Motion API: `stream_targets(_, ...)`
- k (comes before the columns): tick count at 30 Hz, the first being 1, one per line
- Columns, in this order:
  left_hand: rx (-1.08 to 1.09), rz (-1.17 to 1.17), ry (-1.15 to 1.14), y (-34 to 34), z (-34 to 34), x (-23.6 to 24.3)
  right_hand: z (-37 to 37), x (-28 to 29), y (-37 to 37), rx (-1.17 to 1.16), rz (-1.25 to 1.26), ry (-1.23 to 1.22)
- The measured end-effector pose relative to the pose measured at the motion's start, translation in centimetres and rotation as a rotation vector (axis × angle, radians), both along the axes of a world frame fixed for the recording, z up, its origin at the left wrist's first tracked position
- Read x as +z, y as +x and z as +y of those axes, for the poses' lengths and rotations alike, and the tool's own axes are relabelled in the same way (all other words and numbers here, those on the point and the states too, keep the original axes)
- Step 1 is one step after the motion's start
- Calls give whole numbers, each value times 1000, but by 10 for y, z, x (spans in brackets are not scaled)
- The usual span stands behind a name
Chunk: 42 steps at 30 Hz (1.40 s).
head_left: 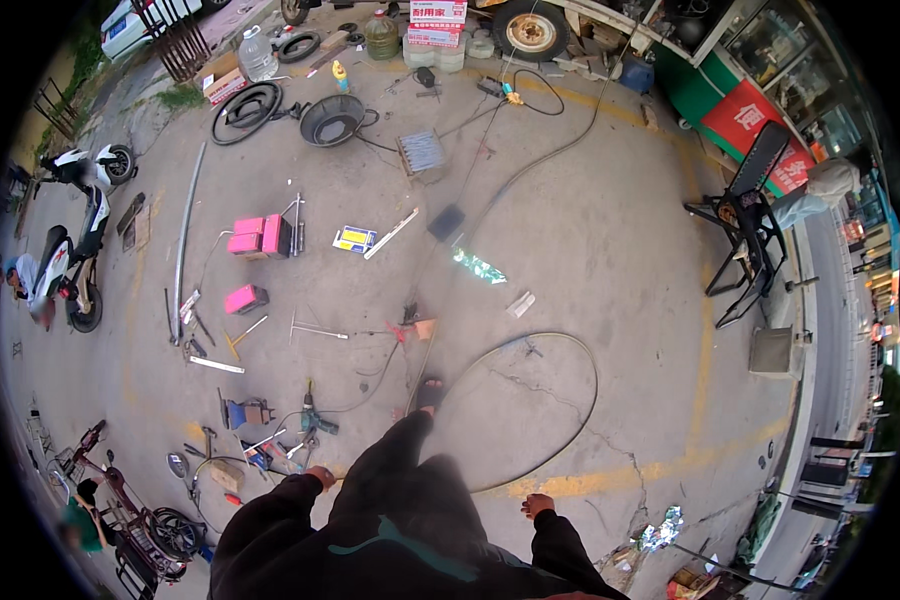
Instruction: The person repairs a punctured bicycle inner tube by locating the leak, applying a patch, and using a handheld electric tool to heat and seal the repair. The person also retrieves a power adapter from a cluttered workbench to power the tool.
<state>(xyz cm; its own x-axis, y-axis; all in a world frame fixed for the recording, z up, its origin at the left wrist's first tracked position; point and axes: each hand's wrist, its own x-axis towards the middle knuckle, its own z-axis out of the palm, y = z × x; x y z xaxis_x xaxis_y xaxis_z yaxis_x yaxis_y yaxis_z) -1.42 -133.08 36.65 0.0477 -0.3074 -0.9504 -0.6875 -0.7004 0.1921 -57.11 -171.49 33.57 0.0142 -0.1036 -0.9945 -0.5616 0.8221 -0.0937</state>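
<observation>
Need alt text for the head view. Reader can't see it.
Bare left hand and right hand, with no held item visible, hang over paved ground. A green power drill lies near the left one; a looped hose or cable lies ahead. Farther out are pink boxes, a dark basin and a black chair.

Drill (311,418) L of hose loop (596,379)

Ground (650,260): open right of centre
Cable (596,375): looped, lower centre
Drill (309,418): blocks lower left
Chair (746,205): blocks upper right
</observation>
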Motion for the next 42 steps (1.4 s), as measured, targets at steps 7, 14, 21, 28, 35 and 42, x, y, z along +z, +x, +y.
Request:
stream_targets(7, 481, -208, -324, 122, -312, 55, -149, 69, 99, 331, -126, -191)
stream_targets(14, 355, -321, -600, 199, -574, 86, -322, -31, 102, 1641, -279, -372)
stream_targets(21, 369, -146, -175, 208, -748, 119, -691, 19, 239, 833, -11, -516)
stream_targets(28, 513, -110, -273, 257, -915, 105, -942, 128, 470, 19, -475, -628)
stream_targets(35, 406, -127, -130, 354, -1103, 71, -1081, 64, 499, 593, -259, -494)
stream_targets(42, 934, -98, -368, 487, -1296, 98, -1254, 116, 536, 536, 78, -45)
